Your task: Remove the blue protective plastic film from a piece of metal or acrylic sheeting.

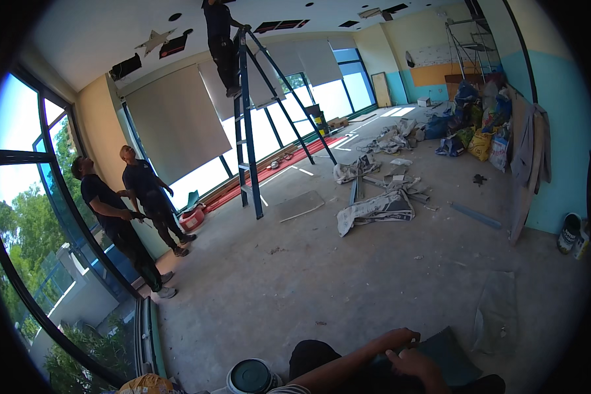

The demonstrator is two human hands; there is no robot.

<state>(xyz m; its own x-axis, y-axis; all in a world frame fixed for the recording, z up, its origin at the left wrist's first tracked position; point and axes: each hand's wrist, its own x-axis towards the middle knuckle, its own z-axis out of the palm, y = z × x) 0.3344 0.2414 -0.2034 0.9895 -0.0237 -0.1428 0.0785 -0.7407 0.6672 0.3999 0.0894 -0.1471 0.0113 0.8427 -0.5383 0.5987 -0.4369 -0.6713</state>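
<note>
Low in the view, both forearms come together over my dark-clothed lap. My left hand (403, 337) has its fingers curled at the upper left edge of a dark green sheet (445, 355); whether it grips the sheet is unclear. My right hand (411, 363) lies just below, close against the sheet's left part, fingers partly bent; its hold is also unclear. The sheet has a finely toothed upper edge, and its material cannot be told. Beside my legs stands a bucket with a dark green lid (249, 377).
Two people (113, 212) (147, 192) stand at left, looking up. Another person (220, 44) is on a blue stepladder (248, 128). Crumpled sacks (377, 212) and metal profiles (474, 215) lie on the floor. Filled bags (480, 143) and a scaffold (473, 47) are farther back right.
</note>
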